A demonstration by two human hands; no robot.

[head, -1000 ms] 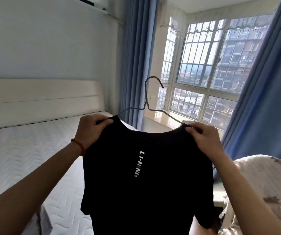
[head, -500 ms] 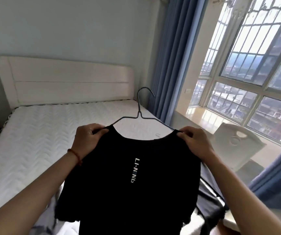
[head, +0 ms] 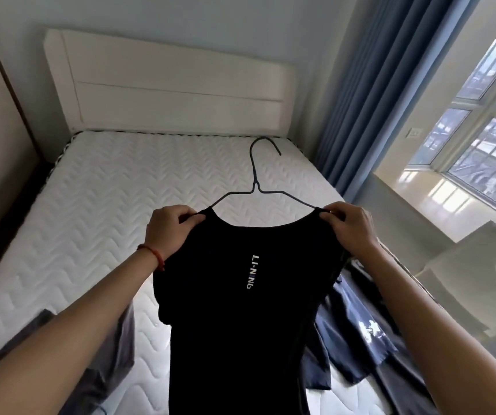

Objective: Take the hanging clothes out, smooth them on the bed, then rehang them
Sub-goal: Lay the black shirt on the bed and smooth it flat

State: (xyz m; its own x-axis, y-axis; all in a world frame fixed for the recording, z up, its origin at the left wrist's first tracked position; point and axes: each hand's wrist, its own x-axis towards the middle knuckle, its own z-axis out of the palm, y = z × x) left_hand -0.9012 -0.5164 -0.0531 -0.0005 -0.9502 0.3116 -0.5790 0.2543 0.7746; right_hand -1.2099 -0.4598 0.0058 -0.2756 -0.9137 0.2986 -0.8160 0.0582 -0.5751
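Nearest: black shirt (head: 234,310) hanging lengthwise above the bed's foot edge. Pinched at each shoulder by left hand (head: 169,232) and right hand (head: 350,229), equally near. Beyond: wire hanger (head: 258,187), hook towards the headboard; bed (head: 115,199) straight ahead.

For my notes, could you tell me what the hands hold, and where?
Left hand and right hand pinch the black T-shirt at its shoulders.

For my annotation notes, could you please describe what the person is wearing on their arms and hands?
Both forearms are bare, with no sleeves in view. The left hand has a thin red cord bracelet around its wrist. The right hand shows no visible jewellery or gloves.
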